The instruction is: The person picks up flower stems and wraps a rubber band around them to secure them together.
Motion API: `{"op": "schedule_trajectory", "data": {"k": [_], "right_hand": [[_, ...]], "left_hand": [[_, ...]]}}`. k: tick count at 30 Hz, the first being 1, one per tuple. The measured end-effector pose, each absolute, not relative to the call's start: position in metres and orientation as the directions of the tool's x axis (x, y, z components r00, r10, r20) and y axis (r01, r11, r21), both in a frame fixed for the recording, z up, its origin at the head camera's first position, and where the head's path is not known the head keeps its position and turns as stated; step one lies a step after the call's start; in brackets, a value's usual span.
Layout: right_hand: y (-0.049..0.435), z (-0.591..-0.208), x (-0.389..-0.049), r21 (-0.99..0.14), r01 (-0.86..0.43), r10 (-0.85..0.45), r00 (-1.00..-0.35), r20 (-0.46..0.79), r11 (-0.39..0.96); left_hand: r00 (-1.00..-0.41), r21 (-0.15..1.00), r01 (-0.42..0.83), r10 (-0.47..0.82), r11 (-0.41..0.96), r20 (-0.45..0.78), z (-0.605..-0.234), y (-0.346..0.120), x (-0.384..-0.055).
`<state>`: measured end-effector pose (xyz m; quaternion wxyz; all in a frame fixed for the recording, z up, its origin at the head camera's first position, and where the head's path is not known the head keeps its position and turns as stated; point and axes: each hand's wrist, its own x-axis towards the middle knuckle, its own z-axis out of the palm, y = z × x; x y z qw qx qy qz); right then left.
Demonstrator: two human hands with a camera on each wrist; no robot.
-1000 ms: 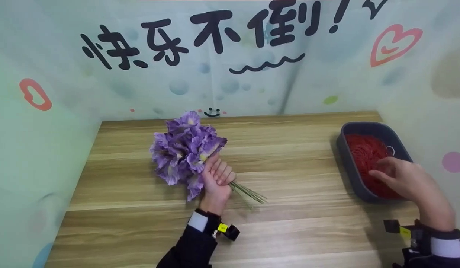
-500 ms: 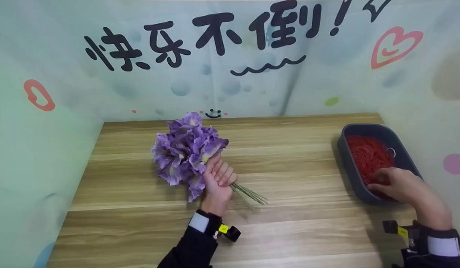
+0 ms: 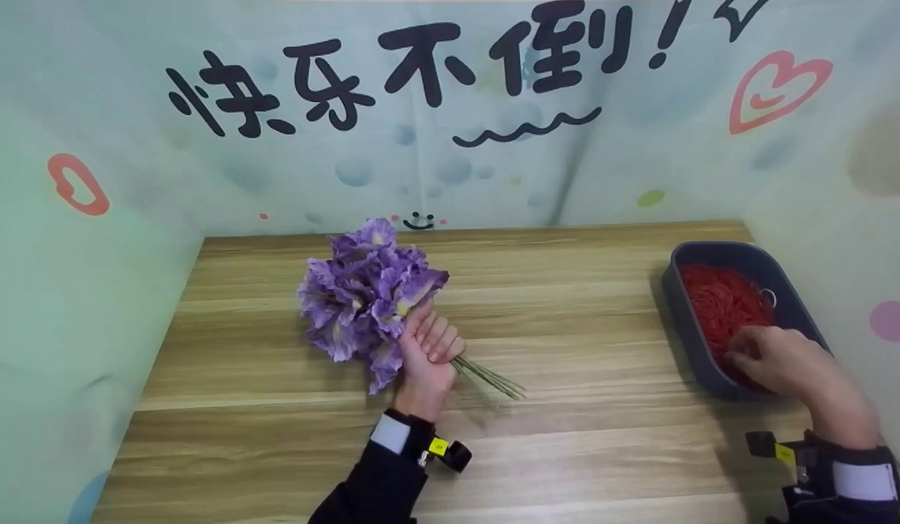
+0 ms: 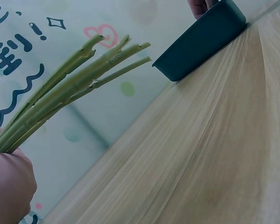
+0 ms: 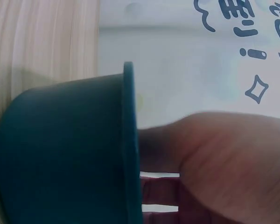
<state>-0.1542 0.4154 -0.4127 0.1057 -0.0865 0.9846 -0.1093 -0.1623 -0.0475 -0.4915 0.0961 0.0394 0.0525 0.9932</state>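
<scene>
My left hand is wrapped round the stems of a bunch of purple artificial flowers, just below the blooms. The blooms lean to the left over the table. Out past the fist, the cut ends of the green stems point to the right. My right hand reaches down into a dark blue-grey box, over a tangled heap of thin red rubber bands. Its thumb and forefinger meet at the near edge of the heap, pinching there. The box wall hides those fingertips in the right wrist view.
A wood-grain table lies under both hands. Printed cloth walls enclose it at the back and sides, and the box stands close to the right one. A small white ring shows at the heap's right edge.
My right hand has gone lower into the box, and its thumb and forefinger have come together at the red bands. My left hand keeps its hold on the flowers.
</scene>
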Motion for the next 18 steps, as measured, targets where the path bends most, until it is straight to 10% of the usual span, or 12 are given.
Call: {"op": "schedule_trajectory", "data": {"k": [18], "right_hand": [[0.401, -0.397, -0.148, -0.295, -0.144, -0.113, -0.986, 0.120, 0.945]], "left_hand": [[-0.967, 0.103, -0.209, 0.222, -0.972, 0.126, -0.488, -0.047, -0.161]]}}
